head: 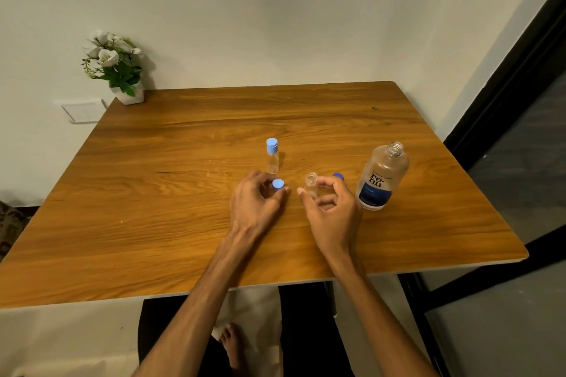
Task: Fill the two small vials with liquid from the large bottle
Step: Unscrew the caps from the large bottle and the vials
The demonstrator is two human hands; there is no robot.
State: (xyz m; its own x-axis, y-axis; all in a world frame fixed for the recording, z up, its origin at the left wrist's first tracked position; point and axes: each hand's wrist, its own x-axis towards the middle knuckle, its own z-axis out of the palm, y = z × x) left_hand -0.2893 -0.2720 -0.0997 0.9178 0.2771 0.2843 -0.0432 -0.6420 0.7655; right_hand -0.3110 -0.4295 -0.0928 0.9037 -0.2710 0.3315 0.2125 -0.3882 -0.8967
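Left hand point(255, 199) pinches blue cap point(278, 184) — right hand point(332, 205) grips open vial point(311, 184).

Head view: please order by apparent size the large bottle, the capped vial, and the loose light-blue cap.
1. Large bottle.
2. Capped vial.
3. Light-blue cap, at the left hand's fingers.
All lie at similar distance.

Dim warm indoor light, soft shadows, wide-angle bending at edges.

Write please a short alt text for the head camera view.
The right hand holds an open small vial upright on a wooden table, while the left hand holds its blue cap. Behind stands a capped vial; right, the uncapped large bottle.
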